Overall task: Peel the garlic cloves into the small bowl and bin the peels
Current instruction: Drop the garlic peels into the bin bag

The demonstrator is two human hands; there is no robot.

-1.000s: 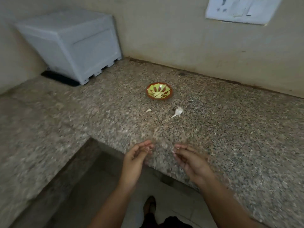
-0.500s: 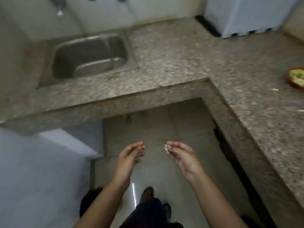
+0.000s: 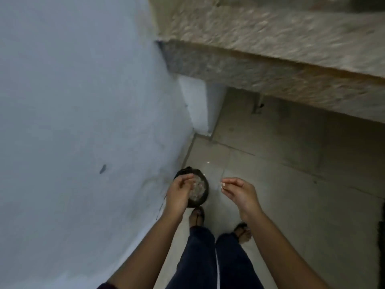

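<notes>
A small black bin stands on the tiled floor against the wall, with pale scraps inside. My left hand hovers right over the bin's left side, fingers loosely curled toward the thumb, and nothing shows in it. My right hand is just right of the bin, and its thumb and fingertips pinch a tiny white garlic peel. The small bowl and the garlic cloves are out of view.
A blue-grey wall fills the left. The granite counter edge crosses the upper right, with a white support under it. My feet in sandals stand just behind the bin. A dark mat lies at the right edge.
My view swung left and down from the counter and sink to the floor. Both hands kept their pose and now sit above and beside the bin; the right still pinches the peel.
</notes>
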